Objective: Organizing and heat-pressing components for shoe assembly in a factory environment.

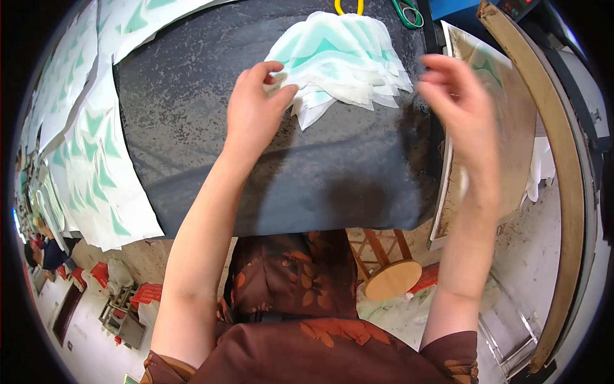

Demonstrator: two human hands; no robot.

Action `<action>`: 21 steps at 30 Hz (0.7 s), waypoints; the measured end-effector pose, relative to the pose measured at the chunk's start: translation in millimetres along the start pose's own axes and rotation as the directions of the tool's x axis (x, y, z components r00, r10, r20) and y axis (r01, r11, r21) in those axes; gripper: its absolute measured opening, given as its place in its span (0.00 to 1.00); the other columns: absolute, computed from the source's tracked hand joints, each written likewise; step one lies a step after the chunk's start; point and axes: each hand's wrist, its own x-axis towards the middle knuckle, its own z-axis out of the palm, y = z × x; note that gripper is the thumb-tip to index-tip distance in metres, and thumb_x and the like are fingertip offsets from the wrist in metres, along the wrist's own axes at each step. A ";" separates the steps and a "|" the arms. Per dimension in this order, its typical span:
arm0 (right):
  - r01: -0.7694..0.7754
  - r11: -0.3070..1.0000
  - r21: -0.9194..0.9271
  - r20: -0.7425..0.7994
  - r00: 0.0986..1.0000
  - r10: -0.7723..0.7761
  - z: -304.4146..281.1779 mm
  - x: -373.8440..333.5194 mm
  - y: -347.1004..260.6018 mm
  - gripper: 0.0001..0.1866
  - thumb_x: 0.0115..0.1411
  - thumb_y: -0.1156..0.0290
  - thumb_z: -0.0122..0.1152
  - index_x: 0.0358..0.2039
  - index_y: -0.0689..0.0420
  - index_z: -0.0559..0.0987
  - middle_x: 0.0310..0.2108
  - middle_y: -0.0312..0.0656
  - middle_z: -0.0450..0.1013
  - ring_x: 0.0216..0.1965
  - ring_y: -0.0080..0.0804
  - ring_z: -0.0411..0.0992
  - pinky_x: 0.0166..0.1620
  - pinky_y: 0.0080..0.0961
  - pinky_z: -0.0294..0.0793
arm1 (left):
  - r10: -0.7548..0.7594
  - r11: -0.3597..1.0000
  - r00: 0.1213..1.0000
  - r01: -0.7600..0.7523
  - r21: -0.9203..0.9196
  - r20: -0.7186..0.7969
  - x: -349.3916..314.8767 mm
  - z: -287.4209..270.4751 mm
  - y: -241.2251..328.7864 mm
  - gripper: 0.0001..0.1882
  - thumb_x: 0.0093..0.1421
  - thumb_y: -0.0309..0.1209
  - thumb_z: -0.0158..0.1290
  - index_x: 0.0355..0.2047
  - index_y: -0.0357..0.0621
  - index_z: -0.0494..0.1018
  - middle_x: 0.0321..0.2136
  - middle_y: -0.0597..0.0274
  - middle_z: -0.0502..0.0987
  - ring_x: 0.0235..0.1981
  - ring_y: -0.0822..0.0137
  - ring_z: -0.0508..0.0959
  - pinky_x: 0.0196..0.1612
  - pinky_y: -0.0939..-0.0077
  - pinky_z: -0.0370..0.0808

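A fanned pile of thin white fabric or paper pieces with pale green pointed patterns (339, 57) lies on the dark, worn table cover (192, 121). At its left edge is my left hand (256, 105), thumb and fingers spread; whether the fingertips touch the pieces I cannot tell. Off the pile's right side, my right hand (457, 93) hovers by the table edge, slightly blurred, its thumb and bent fingers apart with nothing visible between them. Beyond the pile show a yellow scissor-like handle (349, 8) and a green one (409, 14).
Larger white sheets with green pointed patterns (105, 185) cover the table's left side. Right of the table stand a stained board (492, 134) and a long curved-looking brown edge (556, 128). A round wooden stool (393, 278) is under the front edge.
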 end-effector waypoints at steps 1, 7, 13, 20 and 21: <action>0.015 1.000 0.023 0.061 0.998 -0.016 17.3 3.9 -2.0 0.18 0.53 0.71 0.62 0.45 0.58 0.76 0.38 0.40 0.76 0.36 0.29 0.72 0.42 0.26 0.72 | 0.007 1.000 1.000 -0.007 -0.011 0.000 7.2 5.5 4.2 0.21 0.51 0.34 0.58 0.45 0.41 0.73 0.37 0.55 0.74 0.36 0.59 0.75 0.42 0.68 0.72; 0.021 0.996 -0.089 -0.005 1.000 -0.021 79.5 56.5 47.2 0.20 0.51 0.68 0.62 0.46 0.58 0.75 0.41 0.45 0.75 0.41 0.34 0.74 0.47 0.28 0.72 | -0.128 0.991 0.991 0.130 -0.032 0.044 32.0 18.3 28.9 0.28 0.53 0.38 0.59 0.52 0.38 0.69 0.42 0.56 0.75 0.39 0.67 0.75 0.44 0.72 0.71; 0.131 0.967 -0.218 -0.019 0.990 -0.139 96.4 59.5 50.6 0.21 0.47 0.70 0.62 0.45 0.56 0.75 0.41 0.46 0.74 0.44 0.40 0.73 0.49 0.32 0.71 | -0.237 0.958 0.964 0.252 -0.135 0.122 47.4 15.2 28.1 0.24 0.54 0.37 0.59 0.49 0.39 0.72 0.39 0.59 0.76 0.40 0.69 0.74 0.45 0.74 0.70; 0.206 0.962 -0.181 -0.122 0.966 -0.229 92.2 53.5 55.0 0.22 0.45 0.73 0.64 0.45 0.55 0.76 0.43 0.45 0.72 0.47 0.43 0.70 0.53 0.33 0.68 | -0.164 0.937 0.961 0.223 -0.270 0.223 43.9 7.2 34.4 0.11 0.55 0.34 0.60 0.35 0.42 0.74 0.29 0.69 0.74 0.33 0.77 0.71 0.38 0.80 0.68; 0.277 0.944 -0.180 -0.148 0.941 -0.304 86.8 53.0 53.6 0.22 0.46 0.71 0.64 0.45 0.54 0.76 0.45 0.44 0.72 0.48 0.41 0.70 0.53 0.33 0.68 | -0.127 0.869 0.955 0.238 -0.435 0.268 41.0 4.0 34.5 0.09 0.55 0.34 0.59 0.33 0.44 0.73 0.27 0.72 0.73 0.32 0.79 0.69 0.37 0.82 0.66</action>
